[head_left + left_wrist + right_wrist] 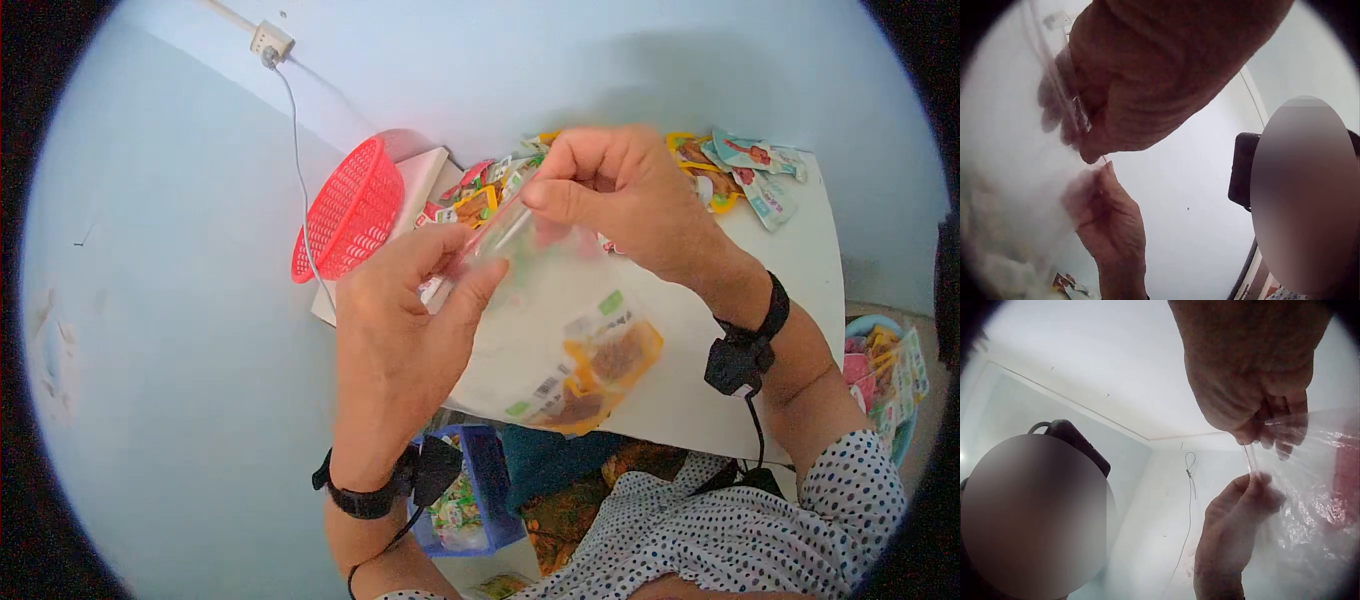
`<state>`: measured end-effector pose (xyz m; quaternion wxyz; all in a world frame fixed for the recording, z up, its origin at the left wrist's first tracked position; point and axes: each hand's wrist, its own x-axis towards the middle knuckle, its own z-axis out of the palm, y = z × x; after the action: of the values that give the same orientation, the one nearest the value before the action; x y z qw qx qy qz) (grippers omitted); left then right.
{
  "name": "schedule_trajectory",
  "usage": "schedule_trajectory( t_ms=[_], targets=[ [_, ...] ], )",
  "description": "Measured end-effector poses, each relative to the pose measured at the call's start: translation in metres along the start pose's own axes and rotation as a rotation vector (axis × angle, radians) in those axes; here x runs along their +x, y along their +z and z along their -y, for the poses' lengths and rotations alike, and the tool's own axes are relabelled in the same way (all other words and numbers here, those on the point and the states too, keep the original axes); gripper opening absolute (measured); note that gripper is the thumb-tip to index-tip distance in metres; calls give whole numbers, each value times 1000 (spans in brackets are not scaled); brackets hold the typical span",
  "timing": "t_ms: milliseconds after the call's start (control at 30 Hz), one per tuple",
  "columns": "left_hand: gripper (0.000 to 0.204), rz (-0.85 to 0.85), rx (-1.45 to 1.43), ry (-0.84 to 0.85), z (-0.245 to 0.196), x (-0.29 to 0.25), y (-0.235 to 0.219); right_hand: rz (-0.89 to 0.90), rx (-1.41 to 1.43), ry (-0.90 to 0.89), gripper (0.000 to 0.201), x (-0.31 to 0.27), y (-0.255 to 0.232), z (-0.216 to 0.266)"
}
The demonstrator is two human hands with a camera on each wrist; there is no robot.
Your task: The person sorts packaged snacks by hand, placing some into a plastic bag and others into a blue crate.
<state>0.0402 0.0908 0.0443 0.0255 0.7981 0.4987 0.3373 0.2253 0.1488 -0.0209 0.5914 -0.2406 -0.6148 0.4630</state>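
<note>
A clear plastic bag [530, 290] hangs from both hands above the white table, its top edge a reddish strip. The left hand [405, 320] pinches that edge at its lower left end, and the right hand [630, 200] pinches it at the upper right end with curled fingers. Printed packets with yellow edges [610, 355] show at the bag's lower part. In the left wrist view the right hand [1113, 219] is beyond the left; in the right wrist view the clear film [1310, 512] spreads beside both hands.
A red basket [355, 215] stands at the table's left. Snack packets [755, 160] lie along the back of the white table [740, 300]. Below it are a blue crate [490, 490] with packets, and a light blue tub [905, 430] at right. A cable [297, 150] hangs from the wall socket.
</note>
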Motion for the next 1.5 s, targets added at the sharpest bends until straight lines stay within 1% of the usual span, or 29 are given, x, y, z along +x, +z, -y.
schedule_trajectory(
  t_ms=[100, 200, 267, 400, 467, 567, 667, 767, 967, 1000, 1067, 1100, 1200, 1300, 1367, 1400, 1500],
  targets=[
    [15, 11, -57, -15, 2, 1, 2, 0, -17, -13, 17, 0, 0, -1],
    [11, -12, -59, -7, 2, 0, 5, 13, -5, 14, 17, -1, -2, 1],
    [10, 3, -54, 1, 5, -1, 6, 28, 18, 29, 16, -1, -2, -1],
    [9, 25, -70, -24, 5, -3, 6, 150, 5, -37, 13, -2, 0, 1],
    [9, 12, -59, 12, 6, -3, 7, 229, -20, -56, 12, -2, -3, -4],
    [9, -9, -49, 65, 6, -2, 7, 171, -15, 14, 13, -3, 0, -4],
    [9, -5, -28, 92, 3, -1, 5, 122, -7, 23, 14, -4, 2, -2],
    [11, 1, -51, 131, 3, 0, 4, 91, 94, -12, 15, -5, 6, 0],
    [11, 1, -92, 142, 1, -2, 4, 176, -8, 10, 16, -6, 0, -2],
    [11, -1, -105, 149, 1, -2, 4, 169, 25, 10, 15, -6, 1, -3],
    [11, -13, -125, 139, 3, -2, 5, 156, 93, 8, 15, -6, 3, -4],
    [11, -19, -134, 134, 4, -2, 5, 145, 76, 7, 15, -7, 3, -3],
    [12, 18, -134, 26, 2, -6, 1, 117, 55, 5, 15, -9, 3, 1],
    [13, 44, -16, -32, 4, -11, -8, 94, 86, 23, 14, -8, 2, 4],
    [13, 74, 11, -45, 10, -15, -15, 64, 102, 62, 14, -9, -2, 10],
    [13, 88, 24, -51, 14, -18, -19, 67, 106, 54, 14, -8, -5, 10],
    [12, 40, -48, -139, 22, -30, -22, 66, 99, 14, 13, -5, -14, 9]
  ],
)
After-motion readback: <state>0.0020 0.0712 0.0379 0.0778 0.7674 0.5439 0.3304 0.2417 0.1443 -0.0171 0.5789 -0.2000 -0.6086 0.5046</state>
